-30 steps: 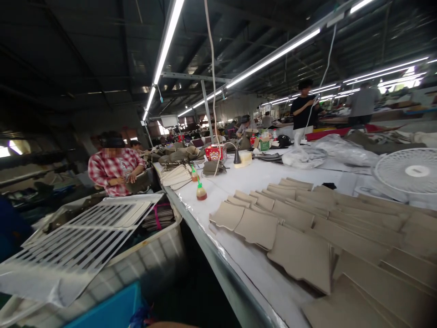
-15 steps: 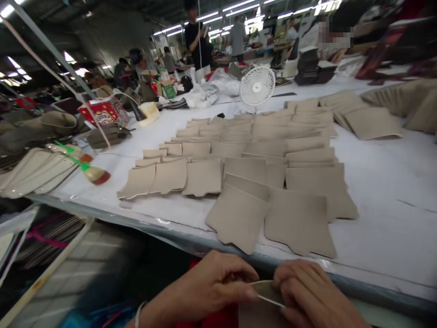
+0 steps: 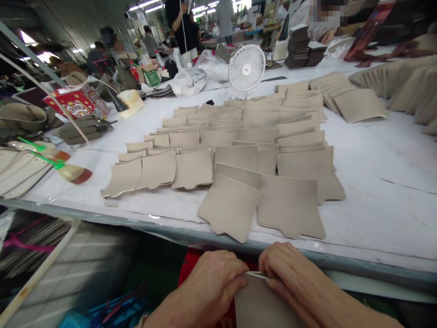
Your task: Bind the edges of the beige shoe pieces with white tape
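Taupe panel (image 3: 264,303) is held low, in front of the table (image 3: 375,214), its upper edge pinched between the fingers of the left hand (image 3: 213,278) and the right hand (image 3: 290,273). And there it goes: the opening seen half a second ago between two pale edges is nearly closed, the hands brought closer together. By the look of it, effort is being put into that one edge, with both grips narrow and firm; how hard it is squeezed cannot be told. Ahead, the near rim (image 3: 358,260) is almost reached by the closest laid-out pieces (image 3: 228,207), so little room is left there. More bare tabletop is offered to the right of them, while the left is crowded by two green-tipped bottles (image 3: 73,173).
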A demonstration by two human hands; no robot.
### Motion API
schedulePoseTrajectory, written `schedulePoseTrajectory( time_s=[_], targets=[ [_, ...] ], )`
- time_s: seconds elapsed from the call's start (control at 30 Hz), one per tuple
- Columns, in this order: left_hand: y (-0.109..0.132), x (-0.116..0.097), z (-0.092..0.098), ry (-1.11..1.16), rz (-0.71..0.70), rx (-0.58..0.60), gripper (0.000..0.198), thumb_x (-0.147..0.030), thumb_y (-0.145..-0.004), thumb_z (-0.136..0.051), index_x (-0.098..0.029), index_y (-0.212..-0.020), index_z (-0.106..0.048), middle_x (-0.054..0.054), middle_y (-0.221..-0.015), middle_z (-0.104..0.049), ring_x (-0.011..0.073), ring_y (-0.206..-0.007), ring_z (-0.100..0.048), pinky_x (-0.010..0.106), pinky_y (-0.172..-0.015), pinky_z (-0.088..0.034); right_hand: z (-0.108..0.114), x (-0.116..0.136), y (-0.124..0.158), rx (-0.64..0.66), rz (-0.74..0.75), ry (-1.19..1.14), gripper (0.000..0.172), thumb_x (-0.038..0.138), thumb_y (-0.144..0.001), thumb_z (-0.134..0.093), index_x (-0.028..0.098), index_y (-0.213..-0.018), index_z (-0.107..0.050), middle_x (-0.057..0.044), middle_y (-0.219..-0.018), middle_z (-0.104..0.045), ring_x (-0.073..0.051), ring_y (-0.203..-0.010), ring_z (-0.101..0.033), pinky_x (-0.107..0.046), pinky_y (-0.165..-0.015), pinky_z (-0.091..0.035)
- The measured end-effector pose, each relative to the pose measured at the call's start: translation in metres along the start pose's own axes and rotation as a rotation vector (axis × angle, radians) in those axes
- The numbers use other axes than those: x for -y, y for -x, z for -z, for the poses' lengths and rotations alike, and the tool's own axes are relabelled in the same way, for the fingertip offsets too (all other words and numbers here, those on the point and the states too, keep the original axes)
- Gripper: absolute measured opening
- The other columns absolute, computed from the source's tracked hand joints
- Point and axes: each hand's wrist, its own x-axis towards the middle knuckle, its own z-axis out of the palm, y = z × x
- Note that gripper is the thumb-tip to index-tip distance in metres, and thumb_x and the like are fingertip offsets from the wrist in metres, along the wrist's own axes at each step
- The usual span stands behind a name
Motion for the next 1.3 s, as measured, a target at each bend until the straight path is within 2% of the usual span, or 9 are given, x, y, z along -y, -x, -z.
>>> schedulePoseTrajectory(
  time_s=[0.2, 0.3, 0.43, 0.6, 0.73, 0.83, 0.9, 1.17, 1.3],
  targets=[
    [0.003, 0.002, -0.008, 0.024, -0.024, -0.007, 0.024, -0.016, -0.094, -0.054, -0.019, -0.069, -0.055, -0.004, -0.072, -0.057, 0.0124, -0.073, -0.054, 0.025, -0.068, -0.034, -0.009, -0.001, 0.002, 0.041, 0.02, 0.168, 0.02, 0.011, -0.1, -0.031, 0.022, -0.092, -0.046, -0.004, -0.091, -0.055, -0.025, -0.081, -0.048, -0.047, -0.086, -0.04],
    [0.002, -0.001, -0.007, 0.085, 0.003, -0.015, 0.019, -0.012, -0.091, -0.058, -0.018, -0.073, -0.062, -0.003, -0.074, -0.06, 0.0123, -0.075, -0.054, 0.024, -0.069, -0.035, -0.004, 0.003, -0.001, 0.076, 0.035, 0.201, 0.024, 0.008, -0.098, -0.029, 0.021, -0.089, -0.046, -0.005, -0.089, -0.055, -0.026, -0.079, -0.048, -0.047, -0.084, -0.04],
    [-0.003, -0.009, -0.005, 0.238, 0.037, -0.014, 0.013, -0.009, -0.085, -0.065, -0.02, -0.083, -0.072, -0.003, -0.079, -0.066, 0.0127, -0.08, -0.057, 0.023, -0.071, -0.036, 0.013, 0.012, -0.008, 0.163, -0.031, 0.12, 0.024, 0.008, -0.098, -0.028, 0.02, -0.089, -0.047, -0.008, -0.094, -0.057, -0.026, -0.083, -0.051, -0.044, -0.082, -0.044],
    [-0.009, -0.013, -0.009, 0.391, 0.039, -0.09, 0.014, -0.008, -0.083, -0.066, -0.018, -0.079, -0.074, -0.002, -0.078, -0.07, 0.012, -0.078, -0.058, 0.023, -0.07, -0.036, 0.025, 0.014, -0.001, 0.105, -0.12, -0.098, 0.018, 0.015, -0.101, -0.036, 0.023, -0.089, -0.047, -0.003, -0.094, -0.056, -0.022, -0.087, -0.052, -0.037, -0.081, -0.044],
    [-0.011, -0.011, -0.011, 0.333, -0.034, -0.083, 0.013, -0.012, -0.087, -0.063, -0.016, -0.079, -0.073, -0.001, -0.073, -0.066, 0.0125, -0.074, -0.055, 0.024, -0.066, -0.034, 0.027, 0.012, 0.004, 0.161, -0.257, -0.138, 0.006, 0.018, -0.1, -0.052, 0.024, -0.1, -0.052, -0.002, -0.103, -0.057, -0.022, -0.097, -0.053, -0.036, -0.088, -0.044],
    [-0.012, -0.009, -0.012, 0.264, -0.1, -0.079, 0.016, -0.017, -0.09, -0.06, -0.016, -0.078, -0.071, 0.0, -0.07, -0.062, 0.0124, -0.07, -0.052, 0.025, -0.064, -0.032, 0.025, 0.011, 0.001, 0.172, -0.126, -0.062, 0.003, 0.02, -0.101, -0.055, 0.021, -0.098, -0.055, -0.001, -0.1, -0.059, -0.021, -0.097, -0.054, -0.042, -0.102, -0.034],
    [-0.013, -0.008, -0.013, 0.243, -0.116, -0.083, 0.018, -0.02, -0.091, -0.059, -0.016, -0.078, -0.071, 0.0, -0.069, -0.062, 0.0124, -0.07, -0.053, 0.025, -0.063, -0.033, 0.027, 0.01, 0.0, 0.164, -0.065, -0.034, 0.009, 0.02, -0.103, -0.053, 0.02, -0.094, -0.055, 0.0, -0.096, -0.059, -0.019, -0.094, -0.056, -0.043, -0.108, -0.027],
    [-0.007, 0.012, -0.026, 0.34, -0.12, -0.177, 0.02, -0.03, -0.093, -0.059, -0.02, -0.082, -0.072, 0.0, -0.075, -0.07, 0.0104, -0.068, -0.059, 0.02, -0.062, -0.037, 0.057, -0.001, 0.014, 0.215, -0.193, -0.036, 0.024, 0.029, -0.105, -0.048, 0.021, -0.085, -0.058, 0.001, -0.086, -0.061, -0.02, -0.085, -0.057, -0.046, -0.101, -0.027],
    [-0.01, 0.006, -0.023, 0.228, -0.095, -0.16, 0.015, -0.025, -0.089, -0.059, -0.021, -0.081, -0.071, -0.001, -0.076, -0.071, 0.013, -0.073, -0.061, 0.022, -0.064, -0.039, 0.06, -0.005, 0.023, 0.191, -0.219, -0.074, 0.024, 0.031, -0.104, -0.05, 0.021, -0.084, -0.058, 0.0, -0.087, -0.06, -0.02, -0.087, -0.057, -0.042, -0.098, -0.031]
  ],
)
